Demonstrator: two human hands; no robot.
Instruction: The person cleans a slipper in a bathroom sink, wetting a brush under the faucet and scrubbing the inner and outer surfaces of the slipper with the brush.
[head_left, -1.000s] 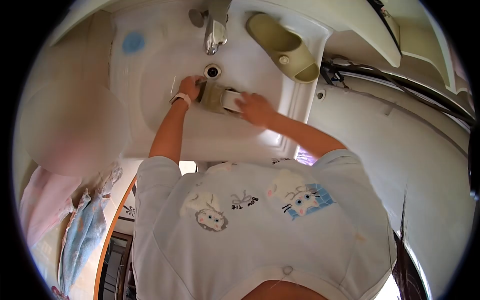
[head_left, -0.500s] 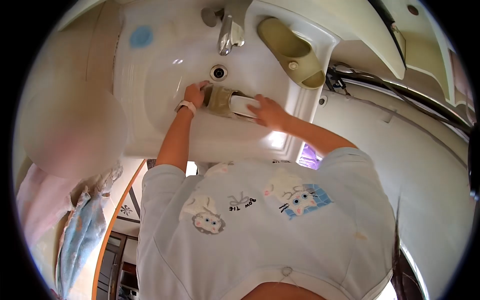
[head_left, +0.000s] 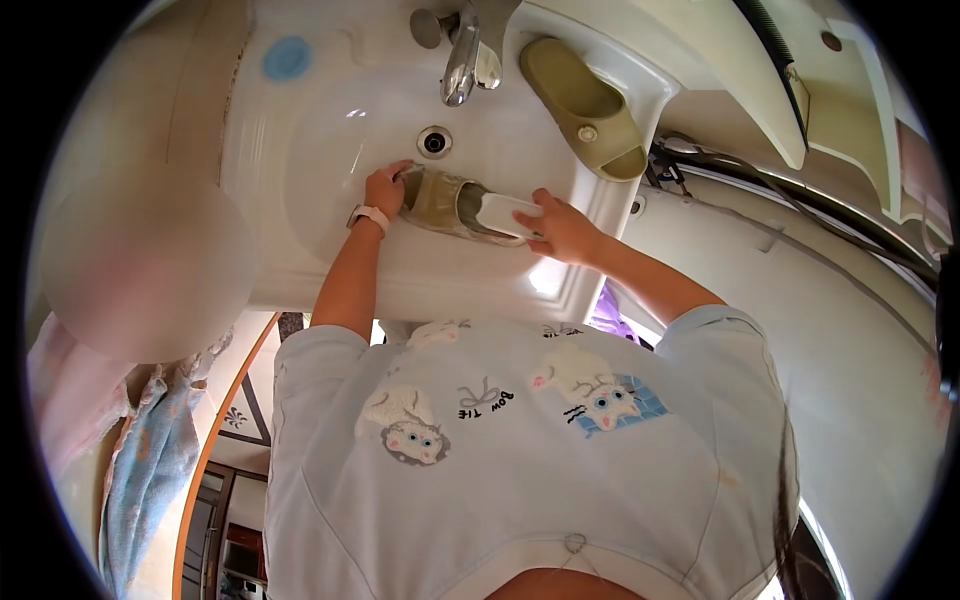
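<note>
An olive slipper (head_left: 438,200) lies in the white sink (head_left: 330,230), below the drain. My left hand (head_left: 385,190), with a pale band on the wrist, grips its left end. In my right hand (head_left: 562,228) is a white brush (head_left: 505,214), held by its right part; its left end reaches into the slipper's opening. The brush's underside is hidden. A second olive slipper (head_left: 585,110) rests on the sink's right side, tilted, apart from both hands.
A chrome faucet (head_left: 462,65) stands over the drain (head_left: 434,142). A blue round object (head_left: 287,58) sits at the sink's upper left. Towels (head_left: 150,460) hang at the left, and a dark hose (head_left: 800,190) runs at the right.
My right hand has moved right with the white brush, so more of the slipper's opening shows. My left hand keeps its hold on the slipper's left end. The view has shifted slightly.
</note>
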